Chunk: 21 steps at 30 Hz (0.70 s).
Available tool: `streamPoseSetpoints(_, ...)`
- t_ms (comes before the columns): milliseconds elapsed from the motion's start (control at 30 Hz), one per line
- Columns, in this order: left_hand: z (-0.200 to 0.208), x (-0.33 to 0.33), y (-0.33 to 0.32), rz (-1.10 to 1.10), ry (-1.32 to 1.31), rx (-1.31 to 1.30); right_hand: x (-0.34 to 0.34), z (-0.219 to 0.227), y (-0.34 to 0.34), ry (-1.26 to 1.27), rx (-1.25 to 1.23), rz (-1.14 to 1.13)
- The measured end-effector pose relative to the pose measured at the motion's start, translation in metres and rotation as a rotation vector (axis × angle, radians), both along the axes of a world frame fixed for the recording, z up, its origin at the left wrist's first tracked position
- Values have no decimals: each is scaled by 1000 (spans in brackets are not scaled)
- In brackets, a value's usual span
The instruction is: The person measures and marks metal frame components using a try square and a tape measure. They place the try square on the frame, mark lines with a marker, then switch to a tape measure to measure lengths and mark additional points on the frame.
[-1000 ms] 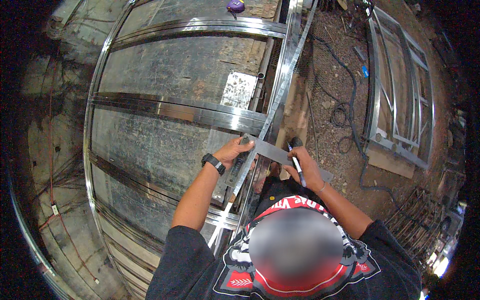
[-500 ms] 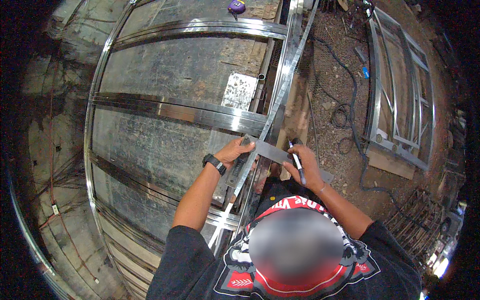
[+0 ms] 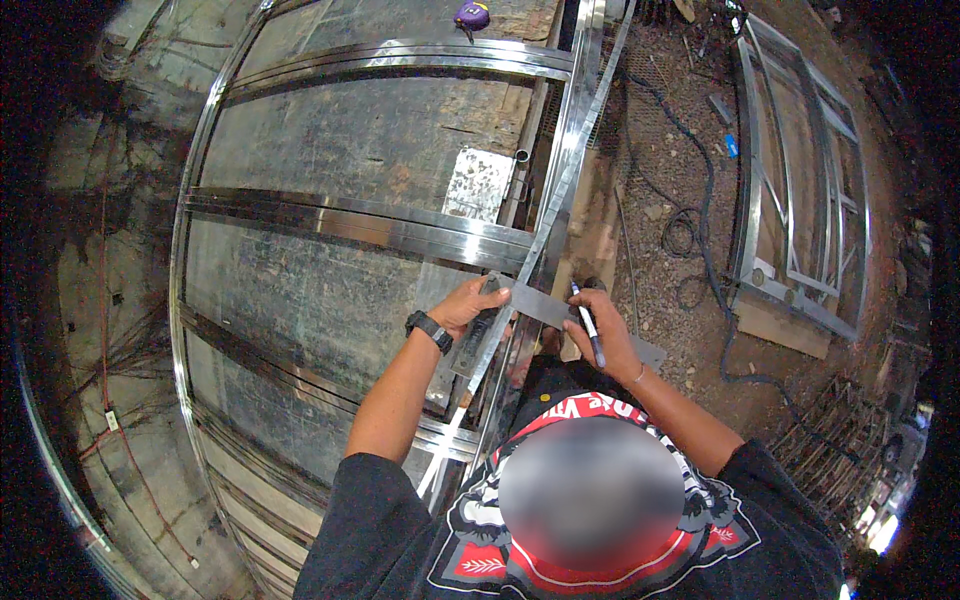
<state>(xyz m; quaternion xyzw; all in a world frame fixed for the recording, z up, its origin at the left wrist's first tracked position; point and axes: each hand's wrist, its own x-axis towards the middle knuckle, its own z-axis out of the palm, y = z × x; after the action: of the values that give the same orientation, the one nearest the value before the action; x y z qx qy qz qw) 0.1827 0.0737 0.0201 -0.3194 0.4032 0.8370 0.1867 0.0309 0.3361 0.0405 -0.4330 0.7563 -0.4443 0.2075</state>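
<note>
My left hand [image 3: 467, 306], with a black watch on its wrist, grips a metal try square [image 3: 543, 304] near its corner. The square's stock lies along a long, thin, shiny metal bar [image 3: 558, 203], and its flat blade reaches across to the right. Between the fingers of my right hand [image 3: 613, 338] is a marker pen [image 3: 588, 326], white and dark, held tilted just over the blade. Right fingertips rest on or close to the blade; exact contact is hard to make out.
Under the bar lies a large shiny metal frame [image 3: 360, 228] with several crossbars over a worn tabletop [image 3: 320, 135]. A purple tape measure [image 3: 473, 15] sits at the far end. To the right are a dark cable [image 3: 708, 190] on the ground and another metal frame [image 3: 747, 200].
My right hand has shifted slightly left with the marker pen, along the square's blade. My left hand and the square stay almost where they were.
</note>
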Motion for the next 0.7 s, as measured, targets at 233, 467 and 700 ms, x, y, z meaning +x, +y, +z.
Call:
streamPoseSetpoints(233, -2, 1, 2, 6, -21, -33, 4, 22, -22, -513, 6, -144)
streamPoseSetpoints(467, 4, 0, 2, 8, -35, -19, -1, 5, -55, -674, -87, -79)
streamPoseSetpoints(700, -3, 3, 1, 6, -23, -13, -4, 2, -58, -636, -45, -10)
